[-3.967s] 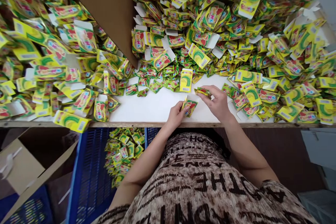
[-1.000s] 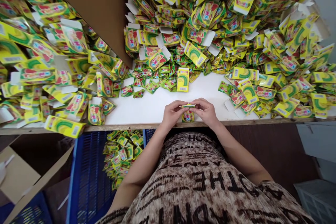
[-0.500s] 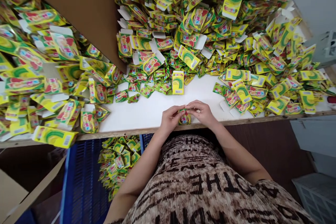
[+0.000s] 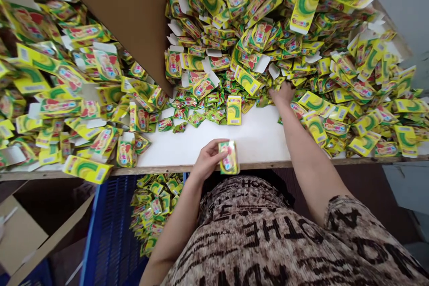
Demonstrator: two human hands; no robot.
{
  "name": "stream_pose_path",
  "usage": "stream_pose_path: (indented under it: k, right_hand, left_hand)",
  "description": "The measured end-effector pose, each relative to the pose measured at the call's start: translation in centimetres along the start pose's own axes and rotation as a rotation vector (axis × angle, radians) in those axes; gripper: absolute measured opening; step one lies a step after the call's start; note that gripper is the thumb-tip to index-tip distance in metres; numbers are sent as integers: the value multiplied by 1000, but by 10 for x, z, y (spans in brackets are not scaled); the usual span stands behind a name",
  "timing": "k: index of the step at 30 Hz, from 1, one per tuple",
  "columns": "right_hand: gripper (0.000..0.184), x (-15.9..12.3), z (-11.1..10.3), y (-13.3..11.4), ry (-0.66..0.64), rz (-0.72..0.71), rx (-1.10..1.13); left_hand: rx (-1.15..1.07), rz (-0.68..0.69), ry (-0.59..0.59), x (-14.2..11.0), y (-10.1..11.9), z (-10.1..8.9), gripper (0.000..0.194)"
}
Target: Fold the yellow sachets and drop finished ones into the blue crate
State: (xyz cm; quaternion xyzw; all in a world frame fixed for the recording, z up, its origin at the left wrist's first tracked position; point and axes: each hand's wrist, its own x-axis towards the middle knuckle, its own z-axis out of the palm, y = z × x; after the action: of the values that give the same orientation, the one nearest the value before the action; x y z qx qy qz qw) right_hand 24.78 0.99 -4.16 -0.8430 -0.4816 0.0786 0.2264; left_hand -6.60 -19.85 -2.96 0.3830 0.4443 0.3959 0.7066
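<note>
At the table's front edge my left hand [image 4: 208, 159] is closed on a small yellow-green candy box [image 4: 229, 158], fingers behind it and thumb on its printed face. My right hand [image 4: 283, 94] reaches far forward into the foot of the heaped packets. Its fingers are blurred and partly hidden there, so I cannot tell whether they grip anything. One yellow box [image 4: 233, 110] stands upright between the hands, a little beyond them. Small green sachets [image 4: 197, 118] lie just left of that box.
A tall brown cardboard sheet [image 4: 134, 18] splits the heaped boxes into a left pile [image 4: 70, 76] and a back pile [image 4: 261, 35]. Below the white tabletop [image 4: 174, 149], a blue crate [image 4: 107, 228] stands at left beside filled packets [image 4: 156, 205]. An opened carton [image 4: 23, 228] sits at lower left.
My hands have parted. The right one let go of the box and moved forward and right into the pile; the left one keeps the box, now lifted and facing me. The view shifted slightly.
</note>
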Motion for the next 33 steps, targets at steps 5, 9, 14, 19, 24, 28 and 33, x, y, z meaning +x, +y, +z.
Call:
stream_pose_path:
  k: [5, 9, 14, 19, 24, 28, 33]
  right_hand:
    - [37, -54, -12, 24, -372, -243, 200]
    - [48, -35, -22, 34, -426, -289, 518]
    - [64, 14, -2, 13, -107, -210, 53]
    - [45, -14, 26, -16, -315, -437, 35]
    - [51, -56, 0, 8, -239, -522, 268]
    - [31, -102, -26, 39, -178, -444, 264]
    - [47, -152, -32, 57, -427, -554, 178]
  left_hand:
    - [251, -411, -266, -75, 16, -90, 47]
    - [596, -590, -45, -125, 2, -155, 64]
    - [800, -651, 190, -141, 12, -166, 72]
    - [742, -173, -39, -85, 53, -83, 41]
    - [838, 249, -89, 4, 34, -9, 24]
    - [973, 429, -127, 42, 2, 6, 26]
    - [925, 447, 163, 43, -11, -13, 23]
